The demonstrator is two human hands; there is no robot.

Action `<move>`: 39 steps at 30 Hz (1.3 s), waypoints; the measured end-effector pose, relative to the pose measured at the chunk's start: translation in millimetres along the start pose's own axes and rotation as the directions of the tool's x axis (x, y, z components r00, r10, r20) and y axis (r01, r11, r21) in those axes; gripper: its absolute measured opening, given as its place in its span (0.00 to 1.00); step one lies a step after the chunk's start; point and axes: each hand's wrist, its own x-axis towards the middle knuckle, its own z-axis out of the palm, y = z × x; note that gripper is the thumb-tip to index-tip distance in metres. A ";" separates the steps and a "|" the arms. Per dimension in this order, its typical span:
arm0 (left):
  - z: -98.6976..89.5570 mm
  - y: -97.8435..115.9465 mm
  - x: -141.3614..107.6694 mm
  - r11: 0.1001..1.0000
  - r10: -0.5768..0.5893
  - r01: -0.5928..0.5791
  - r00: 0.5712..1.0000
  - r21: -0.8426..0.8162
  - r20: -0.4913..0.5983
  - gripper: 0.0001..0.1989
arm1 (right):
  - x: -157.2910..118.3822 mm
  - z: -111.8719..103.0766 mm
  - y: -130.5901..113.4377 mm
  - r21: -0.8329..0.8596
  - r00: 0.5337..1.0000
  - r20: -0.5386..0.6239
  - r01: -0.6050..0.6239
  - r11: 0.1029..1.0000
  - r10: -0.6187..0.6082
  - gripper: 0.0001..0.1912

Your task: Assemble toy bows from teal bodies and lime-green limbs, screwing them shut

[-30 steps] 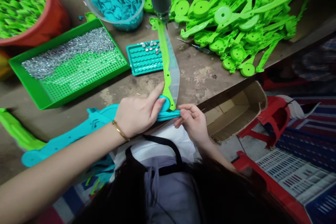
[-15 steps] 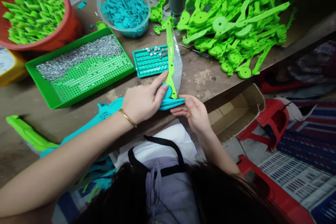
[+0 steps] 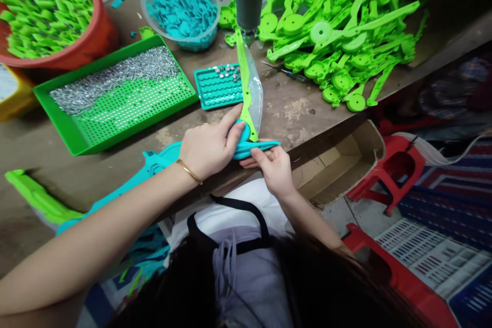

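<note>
Table: brown, worn wood with pale chipped patches (image 3: 284, 123), its near edge just under the hands.
Pile: lime plastic parts (image 3: 342, 41), long curved arms and round discs, heaped loosely at the far right.
Tray: green, shallow and rectangular (image 3: 115, 113), with a perforated floor; shiny metal pins (image 3: 115, 74) bank along its far side.
Tub: red, round and smooth (image 3: 102, 31), filled with chunky lime pieces (image 3: 49, 15).
Blue part: smooth plastic at the table's near edge (image 3: 248, 149), held between both hands, tapering to a point past the right thumb — whether it joins the blue length (image 3: 134, 177) by the left forearm, I cannot tell.
Left hand: closed over the blue part (image 3: 209, 146), thumb pressing by its rounded disc, index finger stretched to the lime strip.
Right hand: gripping the tapered end (image 3: 274, 166) — thumb above, fingers underneath.
Strip: slim, wavy lime plastic (image 3: 246, 87) beside a translucent blade (image 3: 254, 92), its near end against the disc.
Teal tray: ridged plastic (image 3: 219, 92), partly behind the strip, bearing small silvery buttons (image 3: 232, 76).
</note>
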 end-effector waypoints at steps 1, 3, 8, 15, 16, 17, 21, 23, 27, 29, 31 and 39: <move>-0.6 -1.0 -0.3 1.000 0.008 -0.008 1.000 -0.004 -0.002 0.32 | -0.6 -0.1 -0.2 -0.001 1.000 -0.002 0.003 1.000 -0.003 0.25; -1.2 -2.8 -1.2 1.000 0.019 -0.019 1.000 -0.002 -0.002 0.32 | -1.0 -1.8 -0.8 0.018 1.000 0.022 -0.019 1.000 0.018 0.28; 2.7 -3.6 -6.9 0.999 0.038 -0.039 0.999 0.032 0.019 0.31 | 0.5 -7.2 -0.2 0.048 0.997 -0.004 -0.075 0.996 0.076 0.28; 6.2 -6.4 -12.7 0.999 0.032 -0.032 0.998 -0.005 0.053 0.31 | -4.1 1.9 8.0 0.055 0.996 -0.014 -0.091 0.994 0.092 0.29; 6.3 -6.8 -13.1 0.999 0.035 -0.035 0.998 0.002 0.053 0.30 | -5.3 4.3 9.2 0.059 0.993 0.038 -0.118 0.991 0.116 0.29; 6.3 -6.8 -13.6 0.999 0.040 -0.040 0.998 0.008 0.050 0.30 | -6.3 6.7 10.3 0.056 0.988 0.084 -0.133 0.990 0.128 0.29; 5.1 -6.0 -15.1 0.999 0.034 -0.034 0.999 0.001 0.025 0.30 | -6.6 11.9 13.4 0.014 0.991 0.102 -0.090 0.996 0.088 0.22; 3.9 -5.9 -15.0 1.000 0.018 -0.018 1.000 -0.023 0.012 0.31 | -4.4 10.8 14.4 0.006 0.992 0.099 -0.078 0.997 0.077 0.22; 4.7 -2.5 -14.2 0.998 0.007 -0.005 1.000 -0.055 0.023 0.31 | 1.0 8.3 15.1 0.061 0.981 0.155 -0.129 0.990 0.118 0.27; 6.8 2.2 -14.2 0.999 0.014 -0.011 0.999 -0.051 0.043 0.31 | 2.3 10.3 15.2 0.106 0.986 0.115 -0.135 0.985 0.123 0.28; 7.5 6.4 -14.4 0.999 0.009 -0.007 0.999 -0.049 0.046 0.31 | 1.9 13.8 15.2 0.131 0.993 0.036 -0.115 0.985 0.112 0.28; -7.2 -32.0 -20.0 0.988 0.132 -0.112 0.971 -0.108 0.197 0.30 | -1.6 7.9 8.6 0.115 0.994 -0.010 -0.107 0.988 0.109 0.26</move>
